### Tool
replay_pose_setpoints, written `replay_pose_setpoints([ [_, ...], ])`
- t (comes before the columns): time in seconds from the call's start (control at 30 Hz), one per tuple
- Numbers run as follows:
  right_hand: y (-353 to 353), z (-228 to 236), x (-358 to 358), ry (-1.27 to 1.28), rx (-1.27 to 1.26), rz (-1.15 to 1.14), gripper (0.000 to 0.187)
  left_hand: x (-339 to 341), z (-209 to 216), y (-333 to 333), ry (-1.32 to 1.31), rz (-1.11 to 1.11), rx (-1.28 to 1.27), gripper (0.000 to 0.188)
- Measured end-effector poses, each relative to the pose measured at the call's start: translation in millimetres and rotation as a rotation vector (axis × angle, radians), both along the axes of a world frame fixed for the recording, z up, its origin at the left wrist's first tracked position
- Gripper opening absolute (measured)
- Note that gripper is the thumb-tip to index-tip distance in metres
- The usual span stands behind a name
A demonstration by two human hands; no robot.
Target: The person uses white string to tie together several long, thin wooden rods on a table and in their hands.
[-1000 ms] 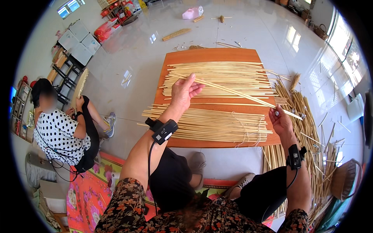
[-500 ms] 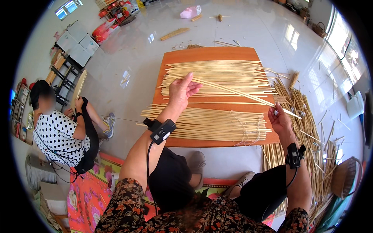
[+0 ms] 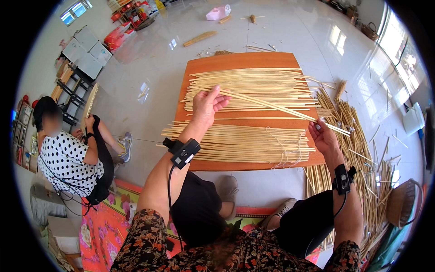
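Note:
A pair of long pale stalks (image 3: 267,104) slants across the low table, held above it by both my hands. My left hand (image 3: 207,105) pinches them near their left ends, thumb on top. Closer to the right ends, the fingers of my right hand (image 3: 323,135) are closed on the same stalks, whose tips stick out beyond it. Beneath lies a far row of stalks (image 3: 249,75) on the orange-brown tabletop (image 3: 244,60). A near row of stalks (image 3: 244,144) lies closer to me, with thin string (image 3: 284,156) loosely across its right end.
Loose stalks (image 3: 358,149) are heaped on the floor to the right, beside a wicker basket (image 3: 402,204). At the left sits another person (image 3: 72,158) holding a strip of stalks (image 3: 91,99). A floral mat (image 3: 106,226) lies below me.
The whole view has shifted slightly. Both hands keep hold of the stalks, and the rows on the table look the same.

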State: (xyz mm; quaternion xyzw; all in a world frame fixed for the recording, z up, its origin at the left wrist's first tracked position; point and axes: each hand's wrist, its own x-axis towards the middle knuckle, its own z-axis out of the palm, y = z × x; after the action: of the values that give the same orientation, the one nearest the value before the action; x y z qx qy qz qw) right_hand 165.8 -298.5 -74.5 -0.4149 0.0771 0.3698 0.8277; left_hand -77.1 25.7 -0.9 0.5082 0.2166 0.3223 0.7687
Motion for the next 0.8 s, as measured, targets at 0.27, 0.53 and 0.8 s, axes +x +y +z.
replay_pose_setpoints([
  [0.27, 0, 5, -2, 0.037, 0.07, 0.026, 0.013, 0, 1, 2, -0.052, -0.117, -0.076, 0.016],
  [0.53, 1, 6, -3, 0.057, 0.09, 0.018, 0.013, 0, 7, -5, 0.006, -0.258, -0.061, 0.014],
  [0.8, 5, 7, -4, 0.056, 0.055, -0.001, 0.012, 4, 1, -7, -0.035, -0.233, -0.04, 0.012],
])
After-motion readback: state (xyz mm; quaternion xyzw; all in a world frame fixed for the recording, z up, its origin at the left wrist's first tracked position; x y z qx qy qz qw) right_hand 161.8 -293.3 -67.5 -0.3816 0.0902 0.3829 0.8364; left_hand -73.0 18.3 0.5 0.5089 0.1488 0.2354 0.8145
